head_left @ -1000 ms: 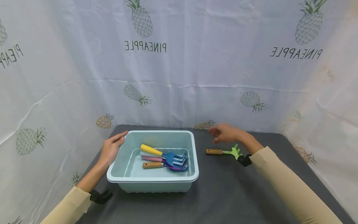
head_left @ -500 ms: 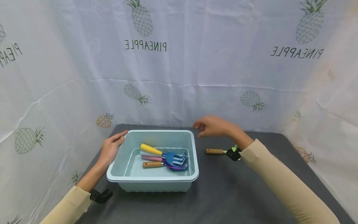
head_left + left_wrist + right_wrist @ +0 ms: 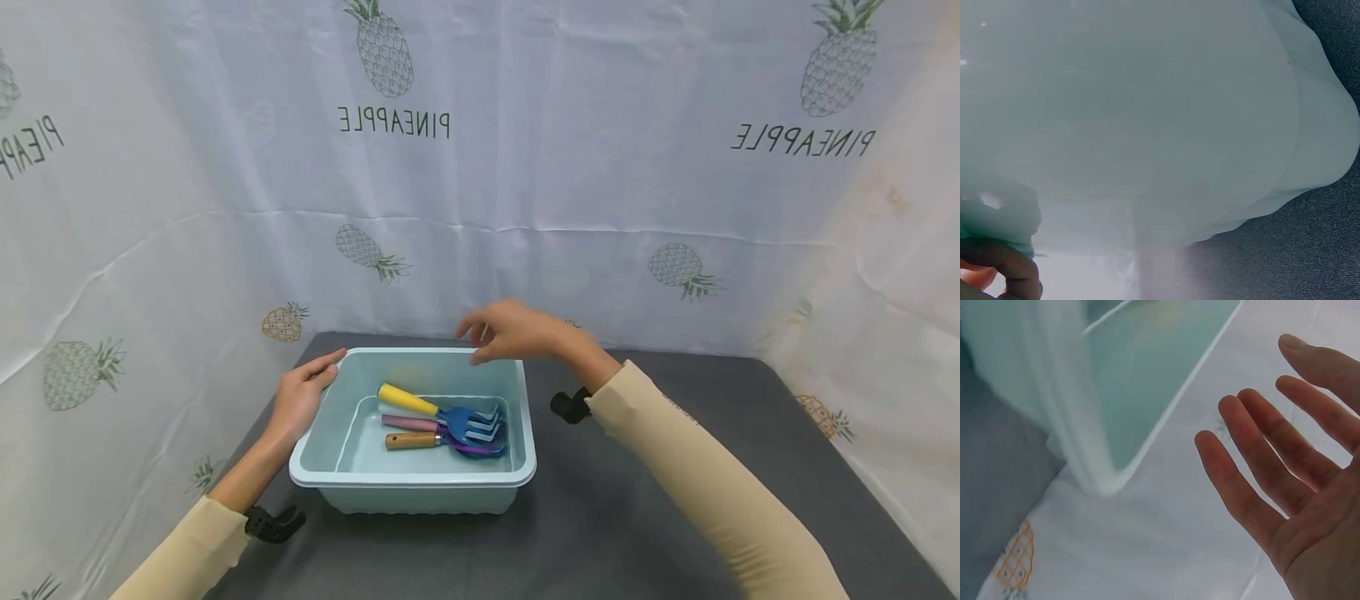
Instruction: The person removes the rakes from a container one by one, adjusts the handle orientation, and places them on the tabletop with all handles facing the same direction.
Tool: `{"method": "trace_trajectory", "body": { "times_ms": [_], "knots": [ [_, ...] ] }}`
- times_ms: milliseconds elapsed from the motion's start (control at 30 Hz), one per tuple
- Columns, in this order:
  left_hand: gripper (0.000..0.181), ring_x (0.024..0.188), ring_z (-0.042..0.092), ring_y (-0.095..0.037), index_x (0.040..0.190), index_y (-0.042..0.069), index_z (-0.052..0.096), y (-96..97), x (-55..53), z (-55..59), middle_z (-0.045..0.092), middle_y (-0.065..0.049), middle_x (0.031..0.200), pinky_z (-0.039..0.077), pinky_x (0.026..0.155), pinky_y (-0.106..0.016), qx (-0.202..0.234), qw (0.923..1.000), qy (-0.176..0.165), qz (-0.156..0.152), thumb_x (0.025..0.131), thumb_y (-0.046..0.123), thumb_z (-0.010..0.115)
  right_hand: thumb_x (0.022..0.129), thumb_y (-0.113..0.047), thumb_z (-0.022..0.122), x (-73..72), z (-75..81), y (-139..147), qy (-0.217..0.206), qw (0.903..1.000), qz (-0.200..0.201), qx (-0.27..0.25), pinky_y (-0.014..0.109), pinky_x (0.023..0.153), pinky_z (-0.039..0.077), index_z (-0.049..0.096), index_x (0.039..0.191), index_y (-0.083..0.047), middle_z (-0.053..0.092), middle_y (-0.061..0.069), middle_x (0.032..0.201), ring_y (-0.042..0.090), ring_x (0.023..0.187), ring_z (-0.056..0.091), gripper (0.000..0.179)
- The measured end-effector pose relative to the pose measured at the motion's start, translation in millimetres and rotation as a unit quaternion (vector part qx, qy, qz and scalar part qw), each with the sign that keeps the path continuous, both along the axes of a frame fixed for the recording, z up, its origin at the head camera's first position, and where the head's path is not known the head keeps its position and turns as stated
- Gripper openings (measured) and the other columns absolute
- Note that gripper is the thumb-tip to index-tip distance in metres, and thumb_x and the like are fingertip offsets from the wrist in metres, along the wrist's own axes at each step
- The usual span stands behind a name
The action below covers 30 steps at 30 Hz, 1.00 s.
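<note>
Reads "PINEAPPLE" in thin, dark capitals on the white curtain in the head view. Stands left of centre as a 1st printed word, mirror-reversed and running right to left, just below a pineapple drawing. Repeats towards the upper right as a 2nd printed word, likewise reversed, beneath another pineapple drawing. Appears again at the far left as a 3rd printed word, reversed, steeply slanted and cut off by the frame edge, with "PI" legible.
</note>
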<state>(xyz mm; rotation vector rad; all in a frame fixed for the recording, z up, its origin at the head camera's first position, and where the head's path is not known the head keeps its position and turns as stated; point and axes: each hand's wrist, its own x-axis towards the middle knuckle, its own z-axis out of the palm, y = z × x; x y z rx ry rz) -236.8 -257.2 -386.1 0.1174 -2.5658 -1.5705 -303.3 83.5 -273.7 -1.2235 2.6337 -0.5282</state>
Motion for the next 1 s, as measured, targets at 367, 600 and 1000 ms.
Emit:
{"method": "trace_trajectory", "body": {
  "times_ms": [367, 600, 1000],
  "knots": [
    [0.046, 0.151, 0.041, -0.035, 0.155, 0.012, 0.049, -0.5, -0.4, -0.9, 0.045, -0.012, 0.162, 0.037, 0.119, -0.053, 0.004, 1.0, 0.0, -0.002, 0.112, 0.028, 0.043, 0.097, -0.019, 0.073, -6.6, -14.3, -40, -0.099, 0.9935, 0.008, -0.055, 0.032, 0.082, 0.062, 0.067, 0.135, -0.009, 0.076, 0.008, 0.118, 0.023, 0.113, 0.072, 0.04],
    [0.046, 0.151, 0.041, -0.034, 0.155, 0.013, 0.049, -2.5, 1.3, -2.6, 0.046, -0.012, 0.161, 0.037, 0.119, -0.052, 0.006, 1.0, -0.001, -0.001, 0.112, 0.028, 0.044, 0.096, -0.014, 0.073, -17.1, -36.8, -60, -0.148, 0.9868, 0.004, -0.066, 0.034, 0.08, 0.063, 0.067, 0.134, -0.004, 0.075, 0.012, 0.12, 0.021, 0.107, 0.072, 0.04],
    [0.046, 0.151, 0.041, -0.033, 0.155, 0.013, 0.05, -0.7, -1.1, -0.8, 0.046, -0.012, 0.161, 0.037, 0.12, -0.052, 0.015, 0.9999, -0.004, 0.002, 0.111, 0.028, 0.045, 0.094, -0.014, 0.075, -16.0, -62.4, -85, -0.18, 0.9824, -0.036, -0.034, 0.044, 0.083, 0.062, 0.066, 0.137, -0.006, 0.073, 0.015, 0.129, 0.026, 0.112, 0.072, 0.045]
  ]
}}
